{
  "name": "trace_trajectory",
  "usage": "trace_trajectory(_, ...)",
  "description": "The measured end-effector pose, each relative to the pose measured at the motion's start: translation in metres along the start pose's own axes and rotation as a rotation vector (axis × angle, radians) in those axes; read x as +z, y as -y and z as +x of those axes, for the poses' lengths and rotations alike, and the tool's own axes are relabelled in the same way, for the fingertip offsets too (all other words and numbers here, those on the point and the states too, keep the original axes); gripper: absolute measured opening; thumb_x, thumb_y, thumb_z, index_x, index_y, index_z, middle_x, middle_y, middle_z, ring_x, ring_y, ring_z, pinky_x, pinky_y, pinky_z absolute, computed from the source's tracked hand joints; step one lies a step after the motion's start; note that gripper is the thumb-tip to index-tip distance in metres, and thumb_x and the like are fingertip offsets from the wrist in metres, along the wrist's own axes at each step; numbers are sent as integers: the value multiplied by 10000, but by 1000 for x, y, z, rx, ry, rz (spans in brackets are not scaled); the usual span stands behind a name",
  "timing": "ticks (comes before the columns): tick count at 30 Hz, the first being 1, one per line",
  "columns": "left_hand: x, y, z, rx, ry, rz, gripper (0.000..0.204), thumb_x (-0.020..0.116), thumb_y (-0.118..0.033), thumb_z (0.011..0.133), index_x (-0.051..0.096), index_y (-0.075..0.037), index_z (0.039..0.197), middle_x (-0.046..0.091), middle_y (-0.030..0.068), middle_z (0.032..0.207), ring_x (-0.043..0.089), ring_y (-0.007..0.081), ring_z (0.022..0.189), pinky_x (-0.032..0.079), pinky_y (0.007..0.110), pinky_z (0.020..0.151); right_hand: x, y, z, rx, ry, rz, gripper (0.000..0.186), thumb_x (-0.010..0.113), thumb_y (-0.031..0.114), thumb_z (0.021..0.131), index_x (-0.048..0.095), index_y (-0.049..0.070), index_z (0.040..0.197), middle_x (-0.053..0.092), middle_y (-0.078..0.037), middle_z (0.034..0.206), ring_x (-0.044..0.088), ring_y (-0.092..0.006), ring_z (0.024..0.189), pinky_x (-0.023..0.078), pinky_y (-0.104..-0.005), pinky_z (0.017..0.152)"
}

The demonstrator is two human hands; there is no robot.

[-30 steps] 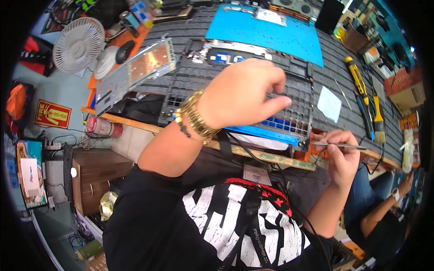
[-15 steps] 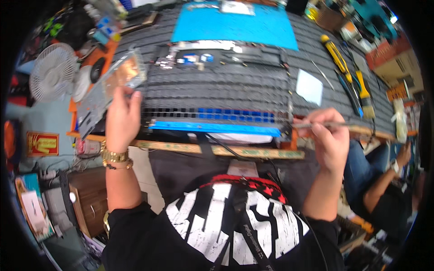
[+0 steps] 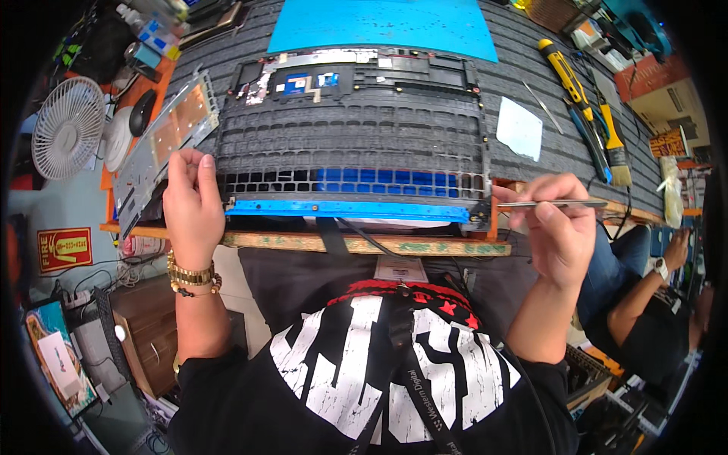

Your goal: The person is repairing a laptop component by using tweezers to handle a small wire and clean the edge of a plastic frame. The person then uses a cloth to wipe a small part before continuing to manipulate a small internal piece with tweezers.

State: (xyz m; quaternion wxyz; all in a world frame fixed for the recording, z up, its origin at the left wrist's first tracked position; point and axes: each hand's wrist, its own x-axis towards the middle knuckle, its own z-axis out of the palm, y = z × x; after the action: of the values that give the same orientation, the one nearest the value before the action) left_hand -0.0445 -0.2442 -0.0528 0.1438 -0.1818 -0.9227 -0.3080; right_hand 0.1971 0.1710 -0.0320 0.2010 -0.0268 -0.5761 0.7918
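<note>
A black laptop top case (image 3: 349, 114) with an open keyboard grid lies on the ribbed grey mat, a blue strip (image 3: 349, 209) along its near edge. On its left, my left hand (image 3: 193, 201) is closed on the near edge of a thin silvery metal plate (image 3: 163, 144) with a copper-coloured patch, held tilted. My right hand (image 3: 560, 224) pinches a slim grey metal tool (image 3: 557, 203), held level just beyond the case's near right corner. Whether it is tweezers or a flat pry tool I cannot tell.
A blue mat (image 3: 379, 26) lies behind the case. On the right are a white sheet (image 3: 520, 129), a thin metal pick (image 3: 541, 106), a yellow cutter (image 3: 563, 80) and a brush (image 3: 618, 155). A white fan (image 3: 68, 127) stands left. Another person's arm (image 3: 641, 299) shows at right.
The view has shifted, so the bench sits higher in the picture. Both hands keep their holds; the metal plate and the slim tool have barely moved relative to the case.
</note>
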Motion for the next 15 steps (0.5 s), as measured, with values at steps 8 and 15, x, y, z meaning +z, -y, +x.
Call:
trace_trajectory(8, 4, -5, -17, -26, -35, -143, 143, 593, -131, 1195, 589, -2, 1133, 539, -9, 819, 444, 76, 731, 385, 301, 645, -17, 5, 13, -3, 42, -30, 120, 683, -4, 1027, 637, -20, 1137, 755, -226, 1103, 760, -280, 866, 545, -639, 1183)
trace_trajectory(15, 6, -6, -20, -6, -29, -112, 120, 607, -105, 1175, 574, -10, 1110, 547, 6, 753, 451, 92, 654, 373, 320, 591, -14, 1, 20, 7, 31, -26, 138, 684, -12, 1005, 636, -19, 1134, 759, -222, 1084, 761, -282, 852, 546, -607, 1171)
